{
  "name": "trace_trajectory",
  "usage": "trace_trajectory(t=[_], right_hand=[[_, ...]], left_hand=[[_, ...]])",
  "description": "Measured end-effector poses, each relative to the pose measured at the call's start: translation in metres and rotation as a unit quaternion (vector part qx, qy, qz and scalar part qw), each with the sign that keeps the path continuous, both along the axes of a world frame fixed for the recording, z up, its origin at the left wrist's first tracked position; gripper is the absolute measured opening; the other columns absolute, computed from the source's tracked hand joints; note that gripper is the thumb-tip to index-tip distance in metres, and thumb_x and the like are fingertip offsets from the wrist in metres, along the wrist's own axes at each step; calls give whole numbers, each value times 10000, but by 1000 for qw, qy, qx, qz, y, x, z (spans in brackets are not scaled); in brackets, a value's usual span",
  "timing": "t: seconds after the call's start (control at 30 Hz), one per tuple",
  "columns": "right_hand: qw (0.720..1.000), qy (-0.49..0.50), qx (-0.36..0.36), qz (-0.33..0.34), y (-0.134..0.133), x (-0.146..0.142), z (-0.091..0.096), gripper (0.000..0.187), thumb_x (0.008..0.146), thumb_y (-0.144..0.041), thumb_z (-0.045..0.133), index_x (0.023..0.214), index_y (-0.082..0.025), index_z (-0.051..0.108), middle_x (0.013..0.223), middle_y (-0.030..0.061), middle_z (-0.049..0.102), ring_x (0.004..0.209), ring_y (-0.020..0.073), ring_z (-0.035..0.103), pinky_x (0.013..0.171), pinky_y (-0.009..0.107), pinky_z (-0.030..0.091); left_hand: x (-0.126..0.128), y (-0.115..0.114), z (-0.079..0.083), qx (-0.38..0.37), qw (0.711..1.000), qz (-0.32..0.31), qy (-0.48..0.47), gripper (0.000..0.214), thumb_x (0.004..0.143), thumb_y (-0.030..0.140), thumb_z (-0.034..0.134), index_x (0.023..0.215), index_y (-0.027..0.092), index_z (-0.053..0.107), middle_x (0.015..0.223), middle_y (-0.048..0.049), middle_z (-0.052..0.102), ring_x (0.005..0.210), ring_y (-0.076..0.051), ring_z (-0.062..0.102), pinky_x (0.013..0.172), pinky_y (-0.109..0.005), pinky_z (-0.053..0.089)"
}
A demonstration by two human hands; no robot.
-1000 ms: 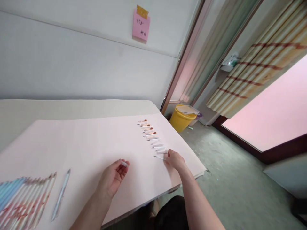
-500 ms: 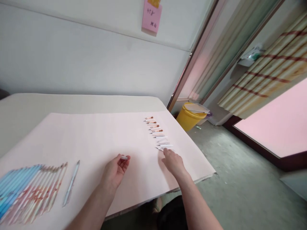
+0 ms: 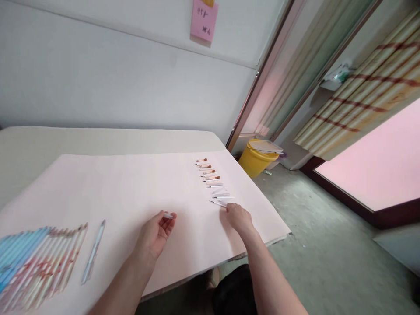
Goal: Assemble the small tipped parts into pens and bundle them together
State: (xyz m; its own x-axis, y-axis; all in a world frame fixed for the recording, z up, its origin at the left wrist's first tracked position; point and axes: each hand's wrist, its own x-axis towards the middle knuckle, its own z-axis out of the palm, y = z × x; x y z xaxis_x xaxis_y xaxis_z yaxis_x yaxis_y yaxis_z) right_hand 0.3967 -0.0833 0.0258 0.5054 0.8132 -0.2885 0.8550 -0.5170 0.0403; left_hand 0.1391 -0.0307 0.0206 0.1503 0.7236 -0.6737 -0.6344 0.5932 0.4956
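My left hand (image 3: 156, 232) is over the middle of the paper-covered table, palm turned up. Its thumb and fingers pinch a small whitish piece (image 3: 168, 215), too small to name. To its right, my right hand (image 3: 240, 217) is low over the sheet, its fingers closed on the right end of a pen refill (image 3: 217, 203), a thin white stick with a dark tip pointing left. That refill is nearest to me in a column of similar refills (image 3: 216, 187). Small parts with brown ends (image 3: 214, 178) lie among the farther ones.
At the left are rows of blue pens (image 3: 24, 247) and pale pens with reddish patterns (image 3: 61, 258). A single clear pen (image 3: 93, 253) lies apart from them. Beyond the table's right edge stands a yellow bin (image 3: 256, 162). A pink note (image 3: 204, 19) hangs on the wall.
My right hand has shifted slightly right along the nearest refill, and more of that refill shows. My left hand keeps its pinch. The whole view has shifted slightly.
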Motion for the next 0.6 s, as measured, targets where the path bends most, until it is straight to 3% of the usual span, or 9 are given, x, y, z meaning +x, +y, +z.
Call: trace_trajectory(t=[0.6], right_hand=[[999, 23, 28, -20, 3, 7, 0, 321, 806, -165, 390, 1020, -265, 607, 974, 70, 669, 880, 218, 628, 668, 286, 420]], left_hand=[[2, -1, -2, 2, 1000, -11, -3, 72, 811, 69, 510, 755, 105, 537, 733, -93, 616, 694, -163, 657, 549, -229, 556]])
